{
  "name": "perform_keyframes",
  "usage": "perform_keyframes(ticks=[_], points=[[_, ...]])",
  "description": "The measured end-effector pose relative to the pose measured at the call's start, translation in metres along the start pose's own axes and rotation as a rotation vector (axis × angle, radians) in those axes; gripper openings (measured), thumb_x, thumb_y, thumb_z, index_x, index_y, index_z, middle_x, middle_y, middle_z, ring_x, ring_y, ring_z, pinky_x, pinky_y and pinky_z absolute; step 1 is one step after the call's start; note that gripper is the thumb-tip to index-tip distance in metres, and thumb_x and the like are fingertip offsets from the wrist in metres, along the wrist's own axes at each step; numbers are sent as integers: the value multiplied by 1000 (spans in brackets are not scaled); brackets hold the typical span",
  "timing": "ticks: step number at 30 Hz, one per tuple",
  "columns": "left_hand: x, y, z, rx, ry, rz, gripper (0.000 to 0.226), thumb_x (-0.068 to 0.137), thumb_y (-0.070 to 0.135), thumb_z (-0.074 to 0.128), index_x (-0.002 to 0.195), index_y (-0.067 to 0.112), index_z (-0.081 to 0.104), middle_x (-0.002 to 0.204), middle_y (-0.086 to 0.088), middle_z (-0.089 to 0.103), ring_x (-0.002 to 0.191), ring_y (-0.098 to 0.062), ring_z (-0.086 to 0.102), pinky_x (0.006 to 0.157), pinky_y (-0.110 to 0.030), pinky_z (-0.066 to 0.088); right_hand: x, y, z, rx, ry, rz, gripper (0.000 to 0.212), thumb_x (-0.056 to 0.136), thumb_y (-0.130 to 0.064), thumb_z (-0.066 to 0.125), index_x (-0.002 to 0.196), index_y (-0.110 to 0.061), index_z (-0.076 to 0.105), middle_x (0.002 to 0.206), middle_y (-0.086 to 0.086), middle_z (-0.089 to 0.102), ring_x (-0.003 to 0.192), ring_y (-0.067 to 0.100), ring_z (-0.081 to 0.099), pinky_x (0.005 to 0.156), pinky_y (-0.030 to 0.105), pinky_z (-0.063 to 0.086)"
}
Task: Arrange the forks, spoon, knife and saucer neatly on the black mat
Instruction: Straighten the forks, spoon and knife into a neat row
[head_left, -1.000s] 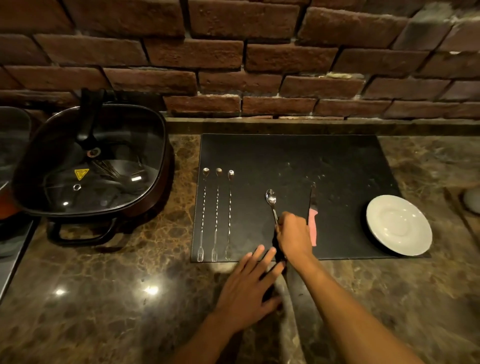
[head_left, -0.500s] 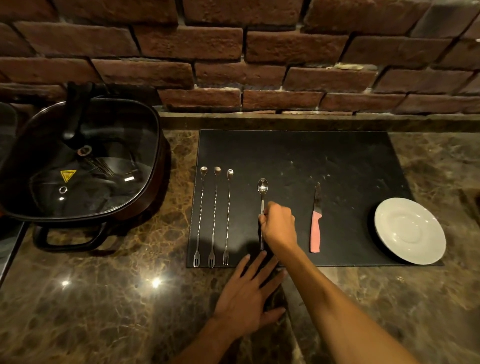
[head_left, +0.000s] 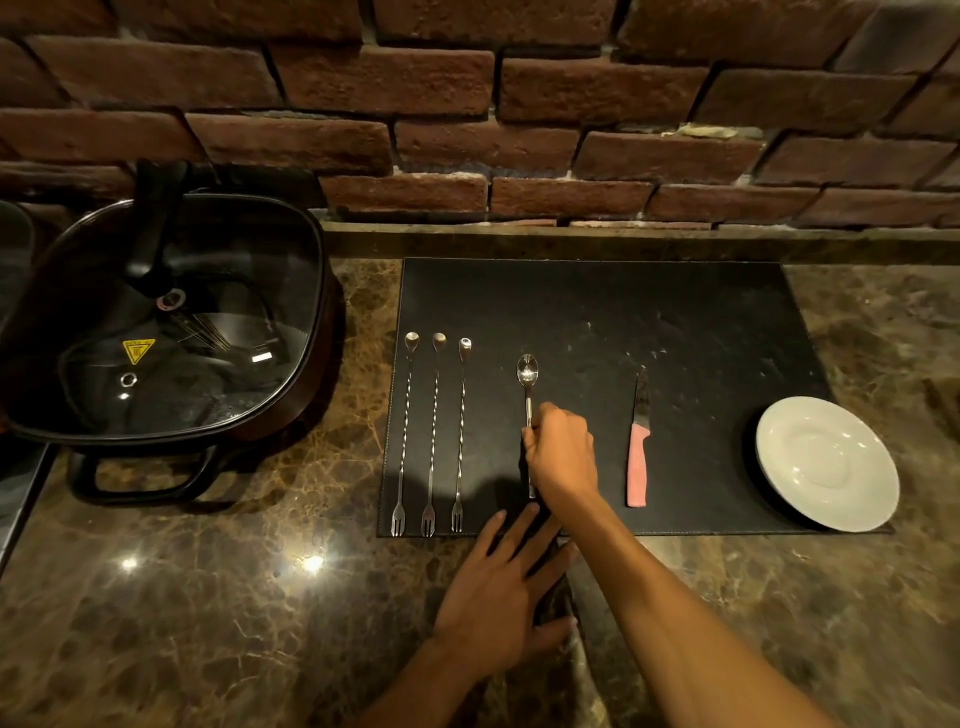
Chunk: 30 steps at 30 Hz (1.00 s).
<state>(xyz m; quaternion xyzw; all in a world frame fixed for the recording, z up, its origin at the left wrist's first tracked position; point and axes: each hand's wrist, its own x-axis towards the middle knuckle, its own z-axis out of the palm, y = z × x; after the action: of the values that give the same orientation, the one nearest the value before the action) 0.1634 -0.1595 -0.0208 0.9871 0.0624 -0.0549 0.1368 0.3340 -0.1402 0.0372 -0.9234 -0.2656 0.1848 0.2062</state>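
Note:
A black mat (head_left: 623, 312) lies on the marble counter. Three long twisted forks (head_left: 432, 436) lie side by side along its left edge, tines toward me. A steel spoon (head_left: 527, 371) lies straight beside them, bowl away from me. My right hand (head_left: 563, 454) is closed over the spoon's handle. To the right lies a knife with a pink handle (head_left: 637, 467). A white saucer (head_left: 827, 462) rests on the mat's right front corner, slightly over the edge. My left hand (head_left: 501, 597) lies flat on the counter with fingers spread, fingertips at the mat's front edge.
A dark square electric pan (head_left: 166, 322) with a glass lid stands left of the mat, its handle reaching toward me. A brick wall (head_left: 467, 104) runs behind the counter. Brown marble counter (head_left: 208, 623) stretches in front of the mat.
My right hand has slid the spoon leftward, away from the knife and closer to the forks, and turned it straight. The left hand stays flat on the counter.

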Motion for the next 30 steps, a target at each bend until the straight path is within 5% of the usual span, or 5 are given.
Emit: perform_keyframes(ticks=[9, 17, 30], points=[[1, 0, 5, -2, -15, -14, 71, 94, 73, 36, 152, 32, 40, 166, -1, 28, 155, -27, 13, 120, -51, 9, 0, 7, -3, 91, 11, 37, 18, 95, -28, 57, 94, -10, 59, 94, 8, 62, 86, 28, 61, 67, 35, 46], [0, 13, 9, -19, -25, -51, 76, 87, 72, 49, 152, 33, 41, 166, -2, 27, 155, -26, 17, 121, -51, 13, -31, 82, -48, 146, 339, 102, 9, 89, -10, 60, 96, -7, 64, 95, 14, 63, 89, 32, 60, 73, 30, 40], [37, 70, 11, 59, -91, 54, 81, 88, 75, 41, 157, 34, 30, 166, -4, 27, 154, -31, 16, 115, -57, 12, -22, 99, -53, 15, 45, 168, 30, 93, -26, 58, 117, -8, 55, 113, 14, 55, 103, 35, 59, 84, 40, 48]])
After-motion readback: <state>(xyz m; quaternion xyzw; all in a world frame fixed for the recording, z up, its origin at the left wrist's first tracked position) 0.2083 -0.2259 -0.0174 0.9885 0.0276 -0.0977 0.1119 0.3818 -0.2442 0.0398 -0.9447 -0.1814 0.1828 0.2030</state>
